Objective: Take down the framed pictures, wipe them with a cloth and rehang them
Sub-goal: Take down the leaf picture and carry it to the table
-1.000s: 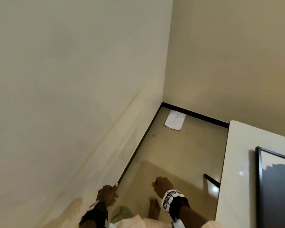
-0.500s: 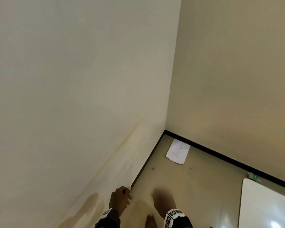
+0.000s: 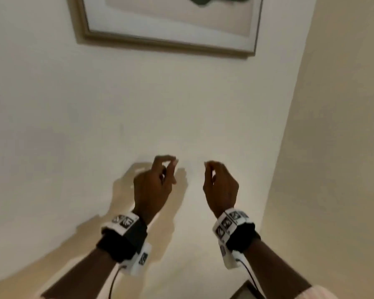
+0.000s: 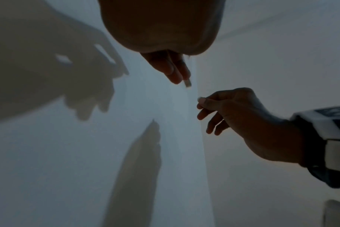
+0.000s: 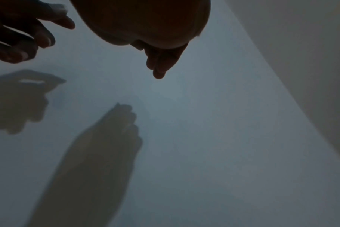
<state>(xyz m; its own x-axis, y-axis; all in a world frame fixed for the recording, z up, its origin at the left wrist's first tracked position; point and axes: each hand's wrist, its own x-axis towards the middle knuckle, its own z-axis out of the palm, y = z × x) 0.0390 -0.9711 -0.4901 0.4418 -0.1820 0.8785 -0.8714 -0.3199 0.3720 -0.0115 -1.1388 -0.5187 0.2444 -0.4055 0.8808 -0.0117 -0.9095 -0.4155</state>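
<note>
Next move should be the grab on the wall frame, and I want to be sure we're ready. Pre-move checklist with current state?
1. Framed picture on the wall: ok. It hangs above both hands, with its top out of view.
2. Left hand free: ok. The fingers are loosely curled and nothing is visibly held.
3. Right hand free: ok. It is loosely curled and empty.
4. Hands on the frame: not ok. Both are raised but well below its lower edge, touching nothing.
5. Cloth at hand: cannot tell. None is in view.
6. Hook or wire behind the frame: cannot tell. It is hidden.
</note>
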